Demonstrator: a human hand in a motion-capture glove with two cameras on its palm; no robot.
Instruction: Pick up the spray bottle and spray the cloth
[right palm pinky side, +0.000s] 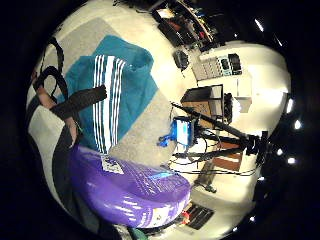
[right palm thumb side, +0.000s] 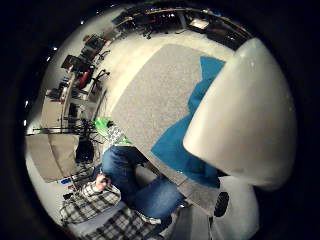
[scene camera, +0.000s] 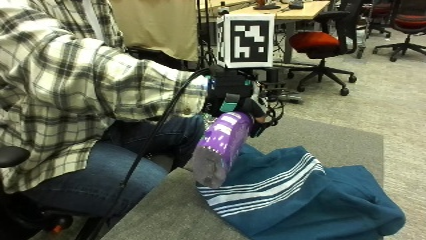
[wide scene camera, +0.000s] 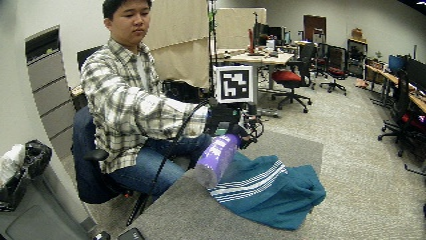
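Gloved right hand (scene camera: 247, 106) grips the glossy purple spray bottle (scene camera: 219, 149) near its top, the body tilted in the air above a rumpled teal cloth (scene camera: 299, 197) with white stripes on the grey felt-topped desk (scene camera: 166, 215).

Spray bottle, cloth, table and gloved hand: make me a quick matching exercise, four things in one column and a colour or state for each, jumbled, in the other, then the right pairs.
Things:
1. spray bottle
2. cloth
3. table
4. right hand

Descriptions:
A. grey surface
B. teal with white stripes, lying rumpled
C. purple, lifted off the table and tilted
D. gripping the top of the bottle

Pairs: 1-C, 2-B, 3-A, 4-D
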